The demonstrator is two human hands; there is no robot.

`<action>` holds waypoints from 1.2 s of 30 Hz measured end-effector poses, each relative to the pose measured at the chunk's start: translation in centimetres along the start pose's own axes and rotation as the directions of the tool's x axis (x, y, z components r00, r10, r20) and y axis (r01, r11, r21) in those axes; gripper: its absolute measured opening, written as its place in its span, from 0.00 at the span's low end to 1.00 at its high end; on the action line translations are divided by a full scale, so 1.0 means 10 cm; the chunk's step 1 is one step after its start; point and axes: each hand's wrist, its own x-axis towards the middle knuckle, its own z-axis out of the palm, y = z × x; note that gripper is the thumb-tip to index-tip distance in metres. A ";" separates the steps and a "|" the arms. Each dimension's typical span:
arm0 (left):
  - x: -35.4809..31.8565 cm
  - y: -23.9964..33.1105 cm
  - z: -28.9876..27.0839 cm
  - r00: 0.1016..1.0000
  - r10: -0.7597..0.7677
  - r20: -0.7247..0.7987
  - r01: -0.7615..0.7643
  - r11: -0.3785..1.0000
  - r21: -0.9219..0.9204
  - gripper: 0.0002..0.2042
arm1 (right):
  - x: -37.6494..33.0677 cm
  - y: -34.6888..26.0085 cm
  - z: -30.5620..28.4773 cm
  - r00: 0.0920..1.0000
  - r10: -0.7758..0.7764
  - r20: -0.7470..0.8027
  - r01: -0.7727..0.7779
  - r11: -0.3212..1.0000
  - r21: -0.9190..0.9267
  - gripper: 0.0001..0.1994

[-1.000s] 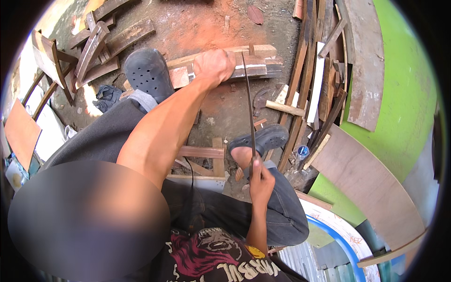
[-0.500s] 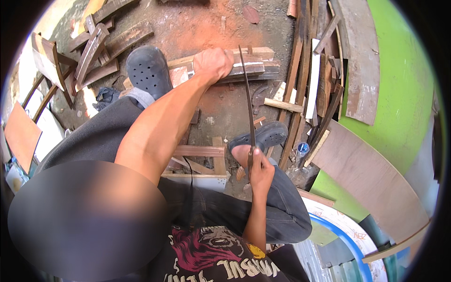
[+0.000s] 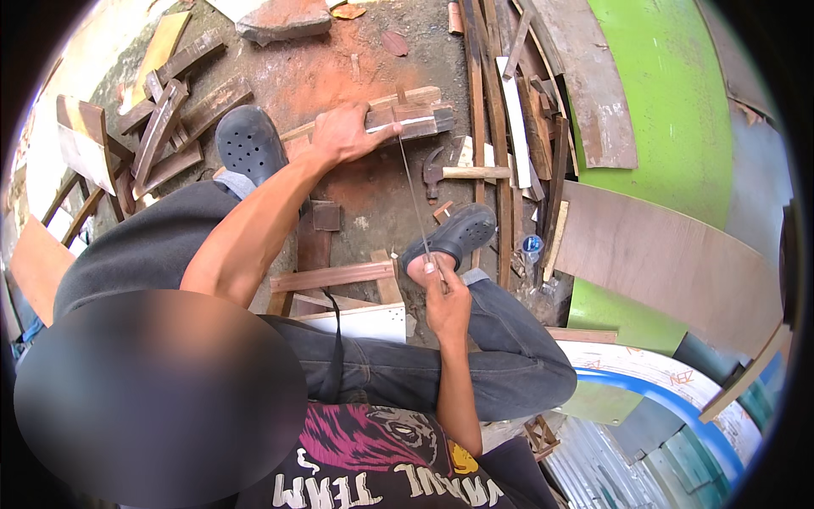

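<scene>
My left hand (image 3: 342,134) presses down on a wooden board (image 3: 415,100) lying on the ground, fingers over its edge and thumb stretched along it. Beside that thumb the far end of a handsaw (image 3: 415,197) meets the wood, its thin blade seen almost edge-on. My right hand (image 3: 447,305) is closed around the saw's near end, close to my right shoe (image 3: 462,231); the handle is mostly hidden in the fist. A second, darker wood piece (image 3: 428,125) with a white edge lies against the board.
A hammer (image 3: 466,172) rests right of the boards. Long wood strips (image 3: 480,102) and a green panel (image 3: 670,102) fill the right side. Scrap wood (image 3: 199,114) is piled at left. A small wooden frame (image 3: 335,277) stands between my legs, and a stone (image 3: 282,24) lies beyond.
My left hand has opened from a fist-like grip, its thumb now stretched toward the blade. The saw's far end has come down to the wood's edge. The view has shifted, showing more hammer and stone.
</scene>
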 end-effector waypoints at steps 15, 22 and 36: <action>-0.74 0.95 -1.47 0.571 0.438 -0.694 -0.366 0.893 0.262 0.27 | -0.14 -0.11 -0.31 0.929 -0.346 -0.127 0.345 0.938 -0.030 0.27; -1.01 1.02 -1.69 0.535 0.388 -0.750 -0.302 0.917 0.259 0.32 | -0.15 0.07 -0.24 0.851 -0.422 -0.312 0.470 0.878 0.096 0.24; -1.17 0.98 -1.84 0.576 0.322 -0.751 -0.213 0.947 0.242 0.27 | -0.43 -0.06 -0.34 0.796 -0.344 -0.498 0.555 0.742 0.376 0.23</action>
